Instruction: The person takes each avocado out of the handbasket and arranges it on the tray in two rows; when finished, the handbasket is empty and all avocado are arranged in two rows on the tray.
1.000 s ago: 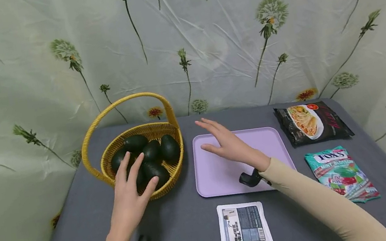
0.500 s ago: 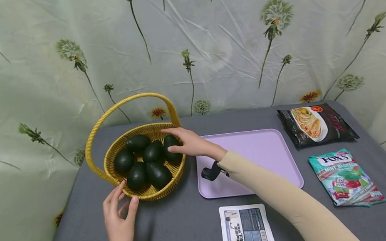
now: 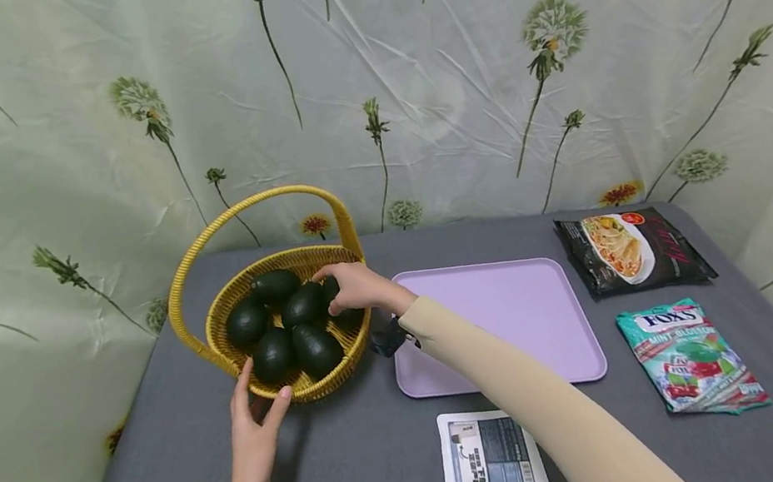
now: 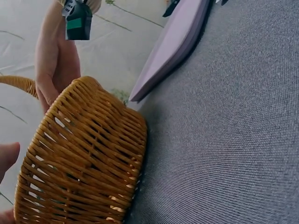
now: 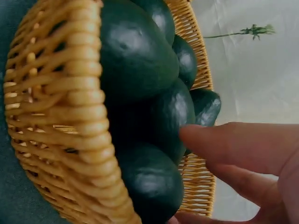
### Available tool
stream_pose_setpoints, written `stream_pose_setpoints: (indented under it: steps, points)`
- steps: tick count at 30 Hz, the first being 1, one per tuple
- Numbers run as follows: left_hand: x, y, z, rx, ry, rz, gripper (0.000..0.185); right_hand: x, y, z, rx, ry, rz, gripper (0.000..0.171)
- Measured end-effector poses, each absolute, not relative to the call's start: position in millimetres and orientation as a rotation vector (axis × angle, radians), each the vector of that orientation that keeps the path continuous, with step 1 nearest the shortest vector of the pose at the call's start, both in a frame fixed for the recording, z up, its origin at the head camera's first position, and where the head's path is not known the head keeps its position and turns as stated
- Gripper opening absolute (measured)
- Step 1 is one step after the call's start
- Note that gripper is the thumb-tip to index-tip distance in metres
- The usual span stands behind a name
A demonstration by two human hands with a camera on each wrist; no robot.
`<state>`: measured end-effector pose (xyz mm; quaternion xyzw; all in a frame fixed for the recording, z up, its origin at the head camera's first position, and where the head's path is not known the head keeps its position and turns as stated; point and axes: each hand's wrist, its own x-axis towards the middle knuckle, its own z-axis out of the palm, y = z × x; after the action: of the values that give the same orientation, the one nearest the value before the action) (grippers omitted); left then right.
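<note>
- Head view: one yellow wicker basket (image 3: 338,376), upright on a grey cloth (image 3: 369,463), with an arched handle (image 3: 283,191).
- Contents: we count six dark green avocados (image 3: 304,305), all inside the basket.
- Rightmost avocado (image 3: 349,320): in the basket, near its right rim, partly covered by the right hand.
- Right hand (image 3: 356,286): over the right rim; thumb and fingers stand apart about the rightmost avocado. We cannot tell whether they are clamped on it. In the right wrist view, the thumb tip lies against or in front of a neighbouring avocado; we cannot settle which.
- Left hand (image 3: 252,443): at the near left rim of the basket, thumb and fingers apart, nothing held.
- Sleeve (image 3: 531,387): pale beige, on the right arm, passing over a corner of the white pouch.
- Tray (image 3: 498,324): lavender, rectangular, just right of the basket.
- White pouch (image 3: 485,461): flat, printed, near side of the tray.
- Black packet (image 3: 631,251): dish of food pictured, beside the tray's far right corner.
- Fox's bag (image 3: 692,361): turquoise and red, nearer to us than the black packet.
- Backdrop (image 3: 446,139): pale fabric, dandelion print.
</note>
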<state>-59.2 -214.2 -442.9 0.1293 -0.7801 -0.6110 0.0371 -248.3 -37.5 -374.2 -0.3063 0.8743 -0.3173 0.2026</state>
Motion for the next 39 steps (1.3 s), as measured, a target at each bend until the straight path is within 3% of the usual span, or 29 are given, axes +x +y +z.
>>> stream_pose_setpoints:
  steps: [10,18,28,39]
  points:
    - [-62,-216,-449,0.305,-2.353,-1.93,0.079,-252,-46,-379,-0.791,2.428,-0.626,0.055]
    - [-62,-217,-450,0.371,-2.382,-1.946,0.082,-250,-47,-379,-0.93,2.422,-0.477,0.056]
    - [-63,-219,-449,0.334,-2.386,-1.947,0.083,-255,-18,-375,-1.093,2.403,-0.922,0.055]
    - [-65,-221,-451,0.311,-2.402,-1.925,0.085,-249,60,-380,-0.732,2.287,-1.469,0.056]
